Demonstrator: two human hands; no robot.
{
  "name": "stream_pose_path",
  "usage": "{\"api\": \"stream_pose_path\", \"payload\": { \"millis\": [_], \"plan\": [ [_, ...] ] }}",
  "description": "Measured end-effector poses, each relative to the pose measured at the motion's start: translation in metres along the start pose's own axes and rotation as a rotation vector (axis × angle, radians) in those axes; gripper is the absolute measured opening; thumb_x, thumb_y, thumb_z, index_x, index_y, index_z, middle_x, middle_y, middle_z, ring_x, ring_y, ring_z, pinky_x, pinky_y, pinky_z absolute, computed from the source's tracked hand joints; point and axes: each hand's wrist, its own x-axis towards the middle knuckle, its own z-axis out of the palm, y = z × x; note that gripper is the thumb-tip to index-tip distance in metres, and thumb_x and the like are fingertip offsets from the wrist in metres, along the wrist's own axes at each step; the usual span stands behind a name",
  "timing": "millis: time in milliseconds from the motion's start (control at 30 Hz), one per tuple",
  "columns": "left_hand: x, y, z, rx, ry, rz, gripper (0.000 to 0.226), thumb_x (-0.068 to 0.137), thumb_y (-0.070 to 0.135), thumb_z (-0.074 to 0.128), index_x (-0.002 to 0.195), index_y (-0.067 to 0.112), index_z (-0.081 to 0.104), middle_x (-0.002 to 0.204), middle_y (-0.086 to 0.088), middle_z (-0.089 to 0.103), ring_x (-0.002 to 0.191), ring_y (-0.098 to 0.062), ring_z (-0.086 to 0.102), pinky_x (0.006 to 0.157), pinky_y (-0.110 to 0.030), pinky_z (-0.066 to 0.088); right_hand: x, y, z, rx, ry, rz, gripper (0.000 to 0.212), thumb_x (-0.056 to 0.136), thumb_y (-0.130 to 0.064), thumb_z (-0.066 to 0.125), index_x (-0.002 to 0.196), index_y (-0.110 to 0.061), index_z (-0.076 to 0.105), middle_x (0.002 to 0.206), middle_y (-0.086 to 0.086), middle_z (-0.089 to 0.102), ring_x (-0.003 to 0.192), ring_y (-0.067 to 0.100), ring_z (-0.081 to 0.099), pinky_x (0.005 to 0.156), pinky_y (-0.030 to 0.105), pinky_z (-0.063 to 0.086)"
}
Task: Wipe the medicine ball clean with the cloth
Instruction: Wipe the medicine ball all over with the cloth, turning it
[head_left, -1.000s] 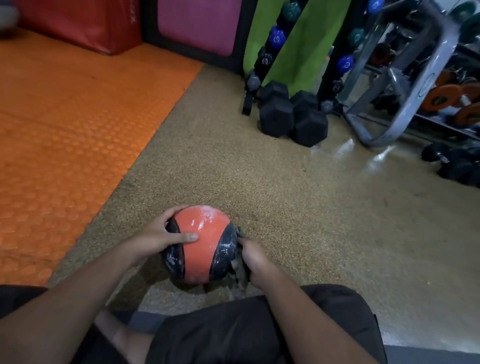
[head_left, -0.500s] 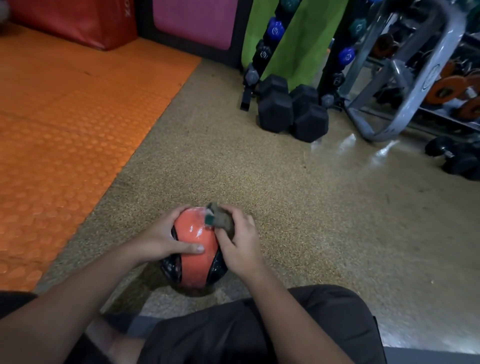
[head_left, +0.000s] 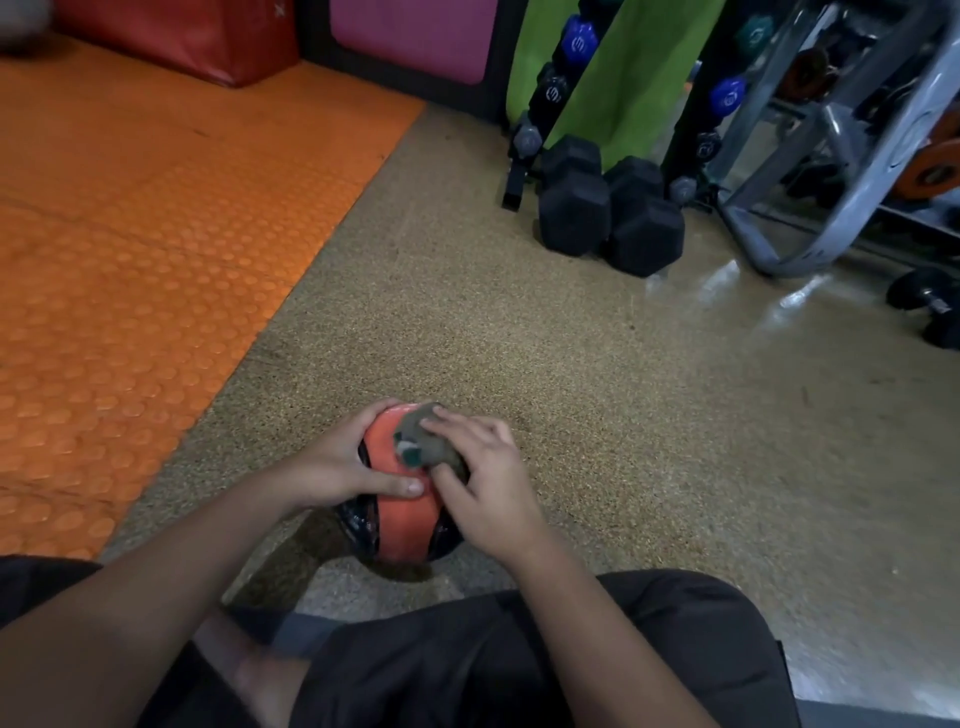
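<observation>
The ball (head_left: 402, 512), orange with black side panels, sits on the speckled floor (head_left: 597, 395) just in front of the seated person's knees. The left hand (head_left: 340, 462) cups its left side: the fingers curl over the far top edge and the thumb lies flat across the orange panel. The right hand (head_left: 485, 478) holds the cloth (head_left: 426, 441), a bunched grey wad with a small teal patch, pressed onto the upper right of the ball; its fingers spread over the wad and the thumb tucks under it, so the cloth is pinched between them. Black shorts (head_left: 519, 660) fill the bottom of the view. To the left lies an orange studded mat (head_left: 130, 249). Farther back, 2 black hex dumbbells (head_left: 610, 215) rest on the floor beside a rack (head_left: 550, 98) of small blue and black weights, with a grey metal frame (head_left: 841, 197) to the right.
</observation>
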Motion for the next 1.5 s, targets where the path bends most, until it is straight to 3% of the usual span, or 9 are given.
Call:
{"api": "stream_pose_path", "payload": {
  "millis": [167,300,433,533,633,800,967,1167,1500],
  "plan": [
    [0.0,0.01,0.001,0.048,-0.018,-0.069,0.137,0.038,0.08,0.094,0.154,0.056,0.026,0.151,0.008,0.04,0.133,-0.025,0.052,0.1,-0.053,0.058,0.014,0.008,-0.007,0.336,0.036,0.392,0.04,0.085,-0.036,0.056,0.122,-0.035,0.072,0.12,-0.016,0.068,0.114,0.01,0.062,0.102,0.045,0.053],
    [-0.005,0.015,-0.001,0.031,-0.05,-0.079,0.137,0.041,0.073,0.097,0.156,0.054,0.025,0.15,0.008,0.038,0.131,-0.024,0.052,0.097,-0.05,0.06,0.004,-0.002,-0.015,0.297,0.165,0.346,0.055,0.088,-0.009,0.065,0.14,-0.026,0.062,0.152,-0.007,0.051,0.138,0.005,0.043,0.119,0.032,0.035],
    [-0.01,0.018,-0.006,0.067,-0.082,-0.079,0.135,0.045,0.074,0.094,0.158,0.055,0.022,0.155,0.007,0.032,0.137,-0.025,0.046,0.104,-0.051,0.055,0.009,0.003,-0.033,0.713,0.432,0.628,0.037,0.091,-0.002,0.068,0.123,-0.023,0.068,0.114,0.003,0.074,0.09,0.018,0.069,0.073,0.034,0.057],
    [-0.015,0.02,-0.015,0.187,-0.105,-0.094,0.13,0.053,0.076,0.092,0.158,0.059,0.018,0.161,0.01,0.023,0.146,-0.026,0.035,0.113,-0.057,0.046,0.014,0.019,-0.046,1.155,0.496,0.918,0.026,0.092,-0.008,0.068,0.118,-0.014,0.069,0.111,0.011,0.077,0.098,0.028,0.074,0.086,0.045,0.059],
    [-0.019,0.027,-0.023,0.175,-0.144,-0.068,0.124,0.064,0.06,0.095,0.161,0.053,0.019,0.162,0.013,0.024,0.148,-0.022,0.034,0.117,-0.049,0.042,0.012,0.024,-0.047,1.367,0.452,1.024,0.029,0.096,-0.017,0.059,0.123,-0.014,0.067,0.1,0.008,0.078,0.095,0.027,0.072,0.077,0.04,0.054],
    [-0.022,0.02,-0.034,0.147,-0.184,-0.037,0.116,0.068,0.05,0.097,0.158,0.057,0.025,0.164,0.016,0.028,0.147,-0.017,0.037,0.115,-0.042,0.043,0.016,0.025,-0.04,1.252,0.512,0.928,0.034,0.093,-0.025,0.066,0.124,-0.013,0.069,0.114,0.011,0.077,0.095,0.031,0.077,0.073,0.042,0.061],
    [-0.023,0.022,-0.035,0.233,-0.199,-0.002,0.115,0.069,0.052,0.096,0.157,0.058,0.023,0.163,0.022,0.022,0.148,-0.014,0.031,0.117,-0.042,0.039,0.014,0.019,-0.039,1.103,0.504,0.794,0.034,0.095,-0.005,0.061,0.125,-0.018,0.07,0.11,0.011,0.077,0.096,0.032,0.075,0.084,0.047,0.061],
    [-0.024,0.019,-0.053,0.241,-0.16,-0.01,0.099,0.066,0.063,0.093,0.148,0.064,0.037,0.167,0.023,0.02,0.154,-0.016,0.023,0.121,-0.057,0.034,0.015,0.028,-0.039,1.082,0.544,0.901,0.041,0.093,0.001,0.056,0.127,-0.016,0.067,0.117,0.017,0.073,0.096,0.033,0.071,0.08,0.041,0.055],
    [-0.024,0.011,-0.046,0.073,-0.181,-0.079,0.101,0.074,0.064,0.087,0.153,0.067,0.024,0.173,0.014,0.016,0.157,-0.028,0.023,0.121,-0.058,0.036,0.014,0.031,-0.031,0.882,0.297,0.843,0.035,0.094,0.006,0.055,0.113,-0.02,0.07,0.093,0.009,0.077,0.079,0.025,0.073,0.068,0.032,0.055]
  ]
}}
